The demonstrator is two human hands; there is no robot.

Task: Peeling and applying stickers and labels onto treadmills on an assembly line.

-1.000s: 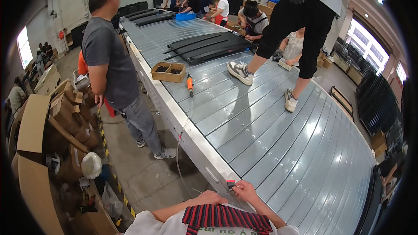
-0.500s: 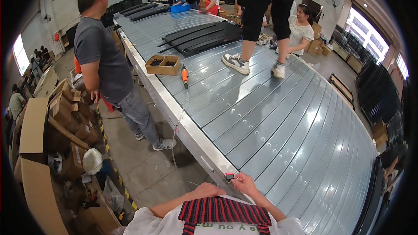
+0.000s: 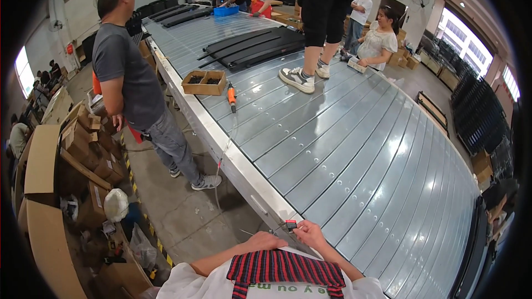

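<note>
My right hand (image 3: 311,235) is closed in a pinch on a small red-and-black block (image 3: 291,225) at the table's near corner; its exact kind is too small to tell. Beside it, close to my apron, my left hand (image 3: 266,241) is curled with its fingers pressed together, and what they hold is hidden. A thin pale rod (image 3: 247,232) sticks out left of that hand. Under and beyond my hands lies the long table (image 3: 282,209), topped with grey metal slats (image 3: 332,160) that have rows of round marks.
An orange power screwdriver (image 3: 231,98) with a cable and a divided box of small dark parts (image 3: 204,83) lie along the left edge. Black panels (image 3: 249,49) rest farther back. Someone in sneakers (image 3: 296,80) stands on the table; another person (image 3: 130,72) stands left. Cartons (image 3: 44,160) fill the lower left.
The person on the table has shifted slightly left, with the feet closer together. A person in a white shirt now shows at the far right. My hands hold nearly the same place.
</note>
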